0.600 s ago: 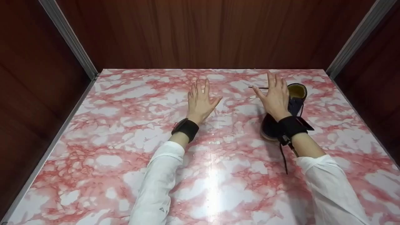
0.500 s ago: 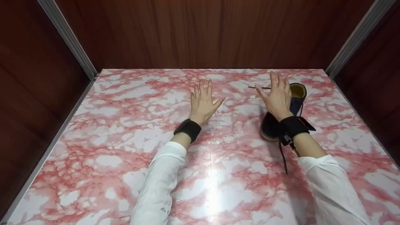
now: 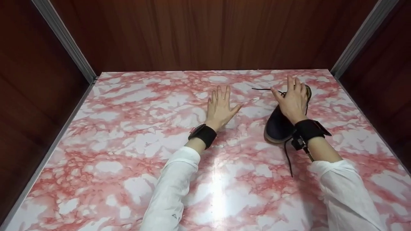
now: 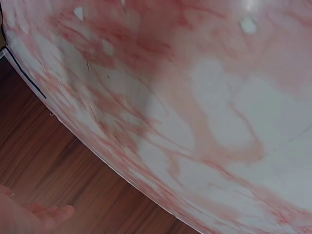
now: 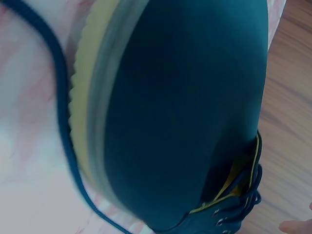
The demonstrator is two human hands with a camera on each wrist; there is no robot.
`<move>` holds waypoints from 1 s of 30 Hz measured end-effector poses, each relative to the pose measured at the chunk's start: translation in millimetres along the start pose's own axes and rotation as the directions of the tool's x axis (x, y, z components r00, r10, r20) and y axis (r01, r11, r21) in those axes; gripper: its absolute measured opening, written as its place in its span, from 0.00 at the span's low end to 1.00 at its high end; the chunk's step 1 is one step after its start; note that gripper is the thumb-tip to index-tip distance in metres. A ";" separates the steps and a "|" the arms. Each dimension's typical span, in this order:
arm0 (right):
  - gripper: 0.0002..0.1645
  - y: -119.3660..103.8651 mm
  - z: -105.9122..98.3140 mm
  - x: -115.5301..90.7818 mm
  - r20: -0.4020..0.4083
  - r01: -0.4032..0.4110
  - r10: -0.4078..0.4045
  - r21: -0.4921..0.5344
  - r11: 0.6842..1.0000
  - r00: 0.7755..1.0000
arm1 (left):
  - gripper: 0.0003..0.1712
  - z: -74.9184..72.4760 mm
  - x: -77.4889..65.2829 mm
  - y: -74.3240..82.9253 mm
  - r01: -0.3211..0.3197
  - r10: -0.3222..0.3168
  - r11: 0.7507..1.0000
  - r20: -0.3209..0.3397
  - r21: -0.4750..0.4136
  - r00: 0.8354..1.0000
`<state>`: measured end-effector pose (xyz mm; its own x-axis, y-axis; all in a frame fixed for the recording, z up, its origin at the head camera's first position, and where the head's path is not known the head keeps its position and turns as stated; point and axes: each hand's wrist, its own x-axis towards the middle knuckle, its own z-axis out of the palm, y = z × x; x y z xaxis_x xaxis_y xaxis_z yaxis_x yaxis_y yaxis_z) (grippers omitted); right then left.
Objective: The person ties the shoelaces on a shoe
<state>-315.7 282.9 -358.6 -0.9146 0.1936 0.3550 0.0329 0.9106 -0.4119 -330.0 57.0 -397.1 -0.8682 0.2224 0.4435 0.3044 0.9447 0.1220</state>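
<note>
A dark blue lace-up shoe [image 3: 278,125] stands on the right side of the table, its toe toward me. Its pale sole edge, eyelets and yellow lining show close up in the right wrist view, where the shoe [image 5: 185,97] fills the frame. My right hand [image 3: 292,102] is over the shoe's laced part and opening, fingers loosely extended, hiding much of them. One loose lace end [image 3: 261,89] runs left beyond the thumb; another lace [image 3: 288,160] trails toward me. To the left of the shoe, my left hand [image 3: 221,109] is spread over the table, holding nothing.
The table [image 3: 106,186] has a glossy red-and-white marbled top. Dark wood-grain panels [image 3: 205,35] stand behind it and at both sides, with grey metal posts [image 3: 69,41] at the back corners. Black straps [image 3: 205,136] circle both wrists.
Both hands have moved to the right, the left one further. My right hand now covers most of the shoe's opening, and more of the toe shows. The head view has shifted slightly.
</note>
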 end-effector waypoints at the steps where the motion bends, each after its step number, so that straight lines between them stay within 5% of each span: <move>1: 0.40 0.9 -0.3 0.1 -0.001 -0.005 0.005 -0.001 1.000 1.000 | 0.46 1.3 -1.2 1.6 -0.003 0.003 1.000 -0.002 0.000 1.000; 8: 0.41 8.7 -4.9 0.7 0.008 -0.055 0.054 0.011 0.998 0.998 | 0.47 4.6 -4.2 16.7 -0.025 0.025 1.000 -0.017 0.006 1.000; 16: 0.41 23.5 -6.9 -2.2 0.003 -0.110 0.110 0.060 0.992 0.994 | 0.47 9.3 -13.1 38.4 -0.059 0.062 0.997 0.080 -0.043 0.995; 30: 0.48 39.8 -2.9 -3.5 0.014 -0.188 0.188 0.104 0.977 0.982 | 0.45 20.7 -24.6 70.0 -0.135 0.139 0.988 0.061 -0.069 0.988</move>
<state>-310.0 319.6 -373.8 -0.8976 0.3563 0.2596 0.1625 0.8149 -0.5564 -295.4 122.7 -417.8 -0.8397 0.3663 0.4008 0.4451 0.8871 0.1218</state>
